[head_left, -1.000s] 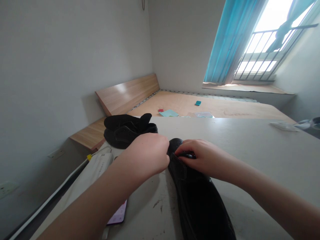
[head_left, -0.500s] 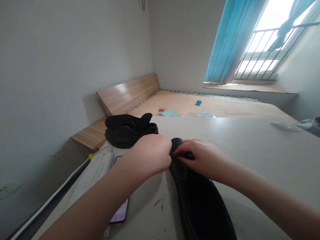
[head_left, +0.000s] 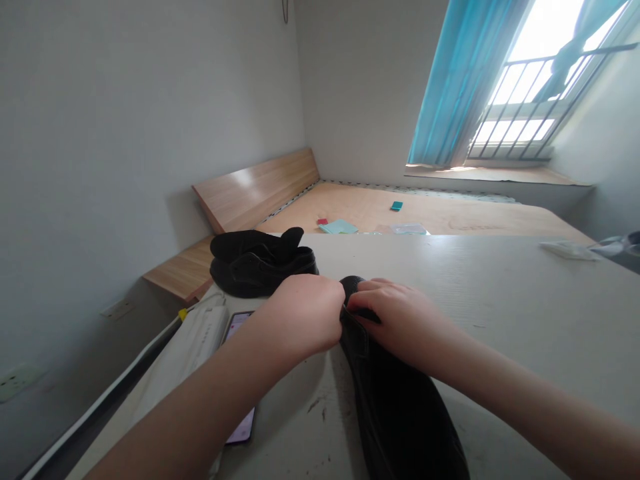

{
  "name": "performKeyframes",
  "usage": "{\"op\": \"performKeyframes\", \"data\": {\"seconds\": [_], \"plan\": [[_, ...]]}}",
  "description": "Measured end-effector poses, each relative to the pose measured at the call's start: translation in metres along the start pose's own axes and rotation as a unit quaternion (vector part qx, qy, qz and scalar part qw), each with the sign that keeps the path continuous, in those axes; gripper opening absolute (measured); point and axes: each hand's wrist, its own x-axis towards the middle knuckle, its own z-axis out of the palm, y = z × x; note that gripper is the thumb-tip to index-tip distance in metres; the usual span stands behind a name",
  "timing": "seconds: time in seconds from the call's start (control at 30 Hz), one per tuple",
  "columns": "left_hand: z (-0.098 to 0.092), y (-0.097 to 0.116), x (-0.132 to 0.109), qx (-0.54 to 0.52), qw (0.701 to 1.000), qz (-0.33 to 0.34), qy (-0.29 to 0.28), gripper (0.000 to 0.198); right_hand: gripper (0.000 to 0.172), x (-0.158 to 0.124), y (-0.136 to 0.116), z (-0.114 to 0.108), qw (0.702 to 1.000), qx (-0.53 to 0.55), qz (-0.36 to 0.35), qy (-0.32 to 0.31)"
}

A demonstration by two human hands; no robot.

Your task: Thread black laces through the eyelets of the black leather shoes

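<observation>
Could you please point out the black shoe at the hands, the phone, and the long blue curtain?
Black shoe (head_left: 400, 400), head view: dark middle of its near part.
Phone (head_left: 243, 427), head view: lower visible part of its screen.
Long blue curtain (head_left: 453, 90), head view: middle of its cloth.

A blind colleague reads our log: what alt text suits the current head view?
A person's left hand and right hand touch the far part of a black shoe on a white table. A second black shoe and a partly hidden phone lie to the left.
</observation>
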Motion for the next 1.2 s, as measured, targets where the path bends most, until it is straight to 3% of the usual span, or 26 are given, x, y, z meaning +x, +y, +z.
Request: {"op": "performKeyframes", "data": {"seconds": [0.13,0.23,0.3,0.43,0.57,0.7,0.83,0.9,1.0,1.2], "plan": [[0.002,-0.003,0.001,-0.001,1.0,0.016,-0.007,0.022,0.011,0.001,0.004,-0.003,0.999,0.045,-0.005,0.016],[-0.003,-0.007,-0.001,0.004,1.0,0.016,-0.017,0.019,0.012,0.0,0.012,-0.019,0.987,0.146,0.031,0.052],[-0.008,-0.01,-0.002,0.016,1.0,-0.011,-0.018,0.019,0.019,-0.003,0.018,-0.035,0.96,0.268,0.047,0.071],[-0.011,-0.016,0.0,0.053,0.995,-0.087,-0.007,0.024,0.026,-0.012,0.021,-0.062,0.868,0.494,0.019,0.05],[0.003,-0.016,0.013,0.086,0.994,-0.056,0.024,0.029,0.028,-0.017,0.012,-0.065,0.842,0.54,0.007,0.0],[0.018,-0.011,0.023,0.101,0.992,-0.01,0.08,0.043,0.028,-0.011,0.01,-0.051,0.864,0.503,0.023,0.0],[0.019,-0.009,0.026,0.098,0.988,-0.027,0.118,0.051,0.024,0.004,0.021,-0.022,0.951,0.294,0.057,0.071],[0.015,-0.01,0.025,0.087,0.986,-0.047,0.131,0.049,0.022,0.011,0.025,-0.006,0.976,0.194,0.058,0.078],[0.007,-0.01,0.025,0.06,0.985,-0.081,0.143,0.042,0.019,0.012,0.022,0.007,0.989,0.135,0.033,0.044],[-0.004,-0.009,0.024,-0.015,0.983,-0.111,0.144,0.032,0.018,-0.005,0.0,0.006,0.999,-0.006,-0.051,0.01]]}}
